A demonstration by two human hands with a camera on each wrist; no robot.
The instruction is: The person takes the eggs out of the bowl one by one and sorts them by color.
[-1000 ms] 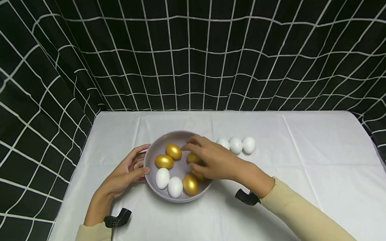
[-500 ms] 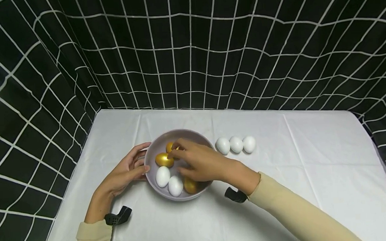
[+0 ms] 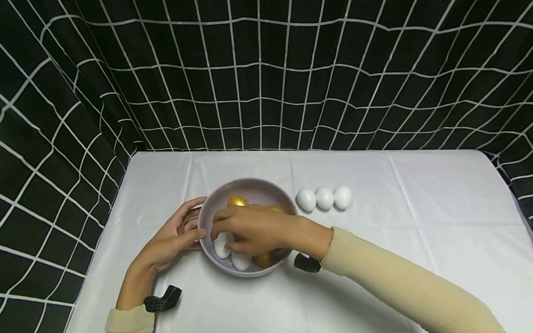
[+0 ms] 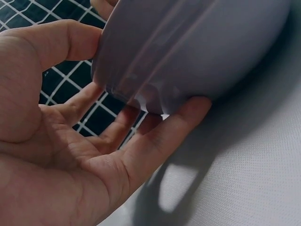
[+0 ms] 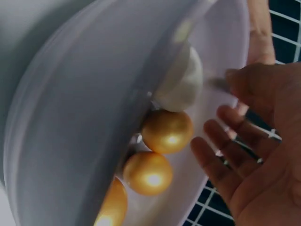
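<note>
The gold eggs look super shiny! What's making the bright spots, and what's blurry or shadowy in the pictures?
Right wrist view: glare on the gold eggs, probably reflected light, and the right hand looks a bit blurry; left wrist view: dark shadow on the white cloth below the left hand; head view: softer shadow beside the right sleeve.

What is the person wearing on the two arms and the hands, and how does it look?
Both the left hand and the right hand are without gloves, and no ring shows. The left sleeve and right sleeve are plain pale beige, without visible markings. A small black device sits at each wrist; the left device looks bent, with small dots.
</note>
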